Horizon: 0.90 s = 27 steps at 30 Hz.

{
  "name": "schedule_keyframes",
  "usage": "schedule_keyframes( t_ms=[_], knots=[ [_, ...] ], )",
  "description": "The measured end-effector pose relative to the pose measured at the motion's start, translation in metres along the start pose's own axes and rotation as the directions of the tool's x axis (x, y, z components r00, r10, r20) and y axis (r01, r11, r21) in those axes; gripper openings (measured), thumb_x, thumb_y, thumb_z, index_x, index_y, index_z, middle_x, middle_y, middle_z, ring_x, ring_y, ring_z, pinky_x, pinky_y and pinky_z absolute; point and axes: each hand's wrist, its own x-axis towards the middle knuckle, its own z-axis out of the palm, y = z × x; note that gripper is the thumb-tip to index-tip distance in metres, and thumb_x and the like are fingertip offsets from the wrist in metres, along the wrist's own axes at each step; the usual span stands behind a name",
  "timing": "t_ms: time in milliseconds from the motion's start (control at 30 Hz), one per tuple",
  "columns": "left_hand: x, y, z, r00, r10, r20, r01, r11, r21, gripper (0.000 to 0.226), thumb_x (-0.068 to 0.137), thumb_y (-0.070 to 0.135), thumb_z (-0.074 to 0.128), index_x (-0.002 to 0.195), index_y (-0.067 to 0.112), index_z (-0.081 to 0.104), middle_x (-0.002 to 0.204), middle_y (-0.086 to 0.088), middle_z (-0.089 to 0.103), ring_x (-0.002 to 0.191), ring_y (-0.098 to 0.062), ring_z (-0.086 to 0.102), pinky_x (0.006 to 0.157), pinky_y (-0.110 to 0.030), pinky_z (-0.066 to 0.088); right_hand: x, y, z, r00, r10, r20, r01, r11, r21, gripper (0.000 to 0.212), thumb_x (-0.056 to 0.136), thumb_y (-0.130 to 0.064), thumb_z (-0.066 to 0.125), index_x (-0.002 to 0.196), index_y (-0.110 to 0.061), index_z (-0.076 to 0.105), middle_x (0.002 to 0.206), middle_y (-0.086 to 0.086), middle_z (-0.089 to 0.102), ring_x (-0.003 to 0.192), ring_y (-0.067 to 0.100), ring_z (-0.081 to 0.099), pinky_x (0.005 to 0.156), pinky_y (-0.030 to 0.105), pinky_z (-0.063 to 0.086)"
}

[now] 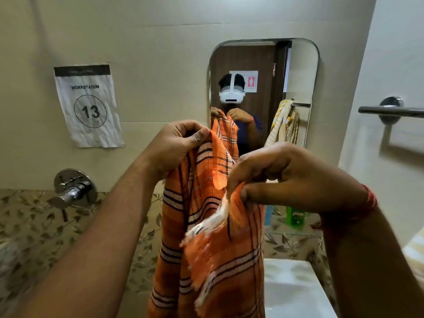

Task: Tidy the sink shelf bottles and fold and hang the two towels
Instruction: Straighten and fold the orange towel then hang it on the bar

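An orange striped towel (211, 237) with a white fringe hangs in front of me, held up by both hands. My left hand (176, 145) pinches its upper edge at the top left. My right hand (282, 175) grips a fringed corner lower and to the right. A yellow and white towel (413, 251) shows only as a sliver at the right edge; the mirror reflects it hanging on a rail. A green bottle (296, 218) stands on the glass shelf (291, 234), mostly hidden behind my right hand.
A mirror (298, 72) hangs on the tiled wall ahead. A chrome towel rail (390, 110) juts from the right wall. A chrome tap (73, 189) sits at the left. The white sink (296, 288) lies below the shelf. A paper sign (88, 106) reads workstation 13.
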Motion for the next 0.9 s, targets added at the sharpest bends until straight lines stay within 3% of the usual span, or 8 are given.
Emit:
schedule_keyframes(
  t_ms=[67,200,333,500,567,667,767,900],
  knots=[
    [-0.002,0.002,-0.002,1.0,0.002,0.009,-0.002,1.0,-0.01,0.016,0.086,0.027,0.063,0.087,0.012,0.069,0.074,0.004,0.073,0.07,-0.009,0.07,0.061,-0.021,0.056,-0.002,0.003,-0.002,0.998,-0.021,-0.064,0.028,0.993,0.115,0.008,0.093,-0.005,0.061,0.088,-0.001,0.067,0.083,0.005,0.07,0.075,0.017,0.068,0.068,0.024,0.054],
    [-0.007,0.003,-0.007,0.999,0.004,0.038,-0.003,1.0,-0.025,0.014,0.09,0.023,0.062,0.087,0.011,0.069,0.075,0.004,0.073,0.071,-0.01,0.07,0.063,-0.022,0.056,-0.01,0.016,-0.003,0.942,-0.002,-0.335,0.082,0.971,0.226,0.023,0.086,-0.014,0.067,0.068,-0.007,0.055,0.064,-0.002,0.055,0.058,0.01,0.054,0.054,0.021,0.047],
    [-0.007,0.002,-0.004,0.996,0.0,0.087,-0.001,1.0,0.011,0.014,0.094,0.021,0.06,0.09,0.011,0.069,0.077,0.005,0.073,0.073,-0.01,0.071,0.065,-0.022,0.057,-0.006,0.02,0.001,0.912,0.101,-0.398,0.055,0.93,0.364,0.03,0.084,-0.031,0.068,0.066,-0.008,0.06,0.061,-0.004,0.058,0.054,0.008,0.058,0.052,0.019,0.049],
    [-0.009,0.01,-0.002,0.983,0.044,0.176,-0.07,0.987,0.143,0.03,0.087,0.039,0.055,0.1,0.014,0.066,0.077,0.022,0.069,0.075,0.007,0.064,0.068,-0.011,0.049,-0.008,0.028,-0.002,0.906,0.102,-0.412,0.028,0.954,0.297,0.024,0.085,-0.004,0.067,0.076,-0.005,0.045,0.076,0.005,0.051,0.068,0.016,0.056,0.061,0.027,0.053],
    [-0.01,0.014,-0.008,0.976,0.024,0.218,-0.057,0.988,0.146,0.037,0.082,0.045,0.055,0.102,0.017,0.066,0.086,0.016,0.071,0.086,0.006,0.067,0.072,-0.011,0.051,-0.012,0.026,-0.006,0.905,0.138,-0.402,-0.004,0.949,0.315,0.013,0.085,-0.004,0.064,0.086,-0.005,0.051,0.083,0.007,0.054,0.075,0.017,0.058,0.065,0.028,0.055],
    [-0.01,0.019,-0.016,0.939,-0.053,0.339,0.063,0.998,-0.018,0.034,0.087,0.027,0.058,0.113,0.004,0.055,0.079,0.01,0.068,0.069,-0.004,0.068,0.059,-0.016,0.054,-0.012,0.024,-0.012,0.878,0.218,-0.426,-0.094,0.951,0.294,0.017,0.084,-0.005,0.062,0.1,-0.008,0.057,0.098,0.004,0.058,0.087,0.019,0.062,0.071,0.031,0.058],
    [-0.01,0.02,-0.023,0.893,-0.019,0.45,0.063,0.994,-0.084,0.042,0.084,-0.003,0.063,0.123,0.006,0.051,0.09,0.009,0.068,0.08,-0.009,0.068,0.068,-0.024,0.057,0.0,0.022,-0.012,0.845,0.236,-0.479,-0.202,0.972,0.123,0.017,0.092,0.0,0.059,0.106,-0.01,0.06,0.097,0.001,0.059,0.086,0.017,0.061,0.072,0.029,0.055],
    [-0.008,0.023,-0.022,0.891,0.098,0.442,-0.012,0.981,-0.194,0.054,0.078,-0.016,0.051,0.127,0.007,0.05,0.098,0.005,0.062,0.085,-0.009,0.065,0.074,-0.026,0.057,0.021,0.023,-0.001,0.805,0.322,-0.498,-0.292,0.946,0.139,0.018,0.095,-0.008,0.059,0.109,-0.018,0.061,0.109,0.005,0.064,0.099,0.022,0.066,0.085,0.037,0.058]
  ],
)
